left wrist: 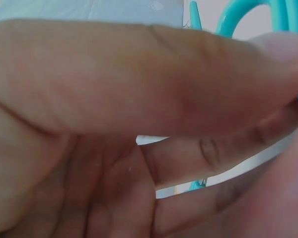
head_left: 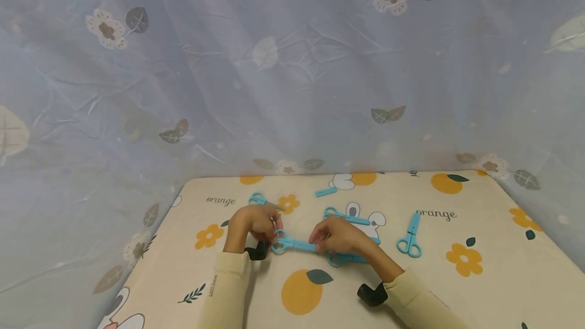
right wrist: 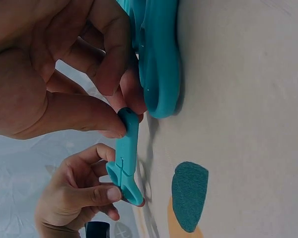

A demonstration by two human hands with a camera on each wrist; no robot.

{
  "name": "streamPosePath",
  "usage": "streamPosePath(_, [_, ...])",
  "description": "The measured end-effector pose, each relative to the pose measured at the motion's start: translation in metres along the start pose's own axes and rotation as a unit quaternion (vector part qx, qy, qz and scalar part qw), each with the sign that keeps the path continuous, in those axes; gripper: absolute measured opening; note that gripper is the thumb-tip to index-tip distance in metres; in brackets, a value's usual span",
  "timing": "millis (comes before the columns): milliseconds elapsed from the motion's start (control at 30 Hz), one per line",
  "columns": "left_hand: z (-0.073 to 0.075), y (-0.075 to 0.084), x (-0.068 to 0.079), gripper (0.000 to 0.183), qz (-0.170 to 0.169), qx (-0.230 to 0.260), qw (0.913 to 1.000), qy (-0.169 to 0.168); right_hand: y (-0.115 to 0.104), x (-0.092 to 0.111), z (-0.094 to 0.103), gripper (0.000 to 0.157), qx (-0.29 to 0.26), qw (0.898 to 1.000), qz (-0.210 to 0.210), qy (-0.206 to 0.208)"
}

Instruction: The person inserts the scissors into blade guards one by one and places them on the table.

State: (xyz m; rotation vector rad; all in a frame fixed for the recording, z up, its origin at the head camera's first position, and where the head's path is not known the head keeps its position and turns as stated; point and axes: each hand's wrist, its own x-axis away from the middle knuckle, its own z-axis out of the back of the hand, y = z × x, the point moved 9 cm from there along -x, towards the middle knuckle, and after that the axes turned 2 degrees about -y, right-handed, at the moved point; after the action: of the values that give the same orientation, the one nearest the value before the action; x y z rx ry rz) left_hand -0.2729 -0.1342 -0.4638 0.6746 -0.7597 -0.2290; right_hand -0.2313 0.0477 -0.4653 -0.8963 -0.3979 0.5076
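Observation:
Both hands hold one pair of light-blue scissors with a blue sheath over the blades. My left hand pinches the finger loops between thumb and fingers. At the sheath's tip, my right hand grips with thumb and fingertips. The right wrist view shows the sheathed scissors stretched between the two hands. In the left wrist view my thumb covers most of the picture, with part of a blue loop beyond it. More blue scissors lie under my right hand, partly hidden by it.
Beyond my left hand lie scissors with bare metal blades. A loose blue sheath rests near the back edge. Sheathed scissors lie behind my right hand, and another pair of scissors to its right. A patterned cloth covers the table.

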Motion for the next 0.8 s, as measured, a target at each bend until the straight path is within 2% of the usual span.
streamPosePath(567, [0.0021,-0.0023,-0.0018,0.020,0.012,-0.013,0.9998,0.013,-0.0022,-0.0008,0.0001,0.015,0.050,0.998,0.006,0.029])
streamPosePath(800, [0.0052,-0.0008,-0.0004,0.017,0.007,-0.021,0.9995,0.021,-0.0017,-0.0014,0.0005,0.014,0.070,0.997,0.012,0.038])
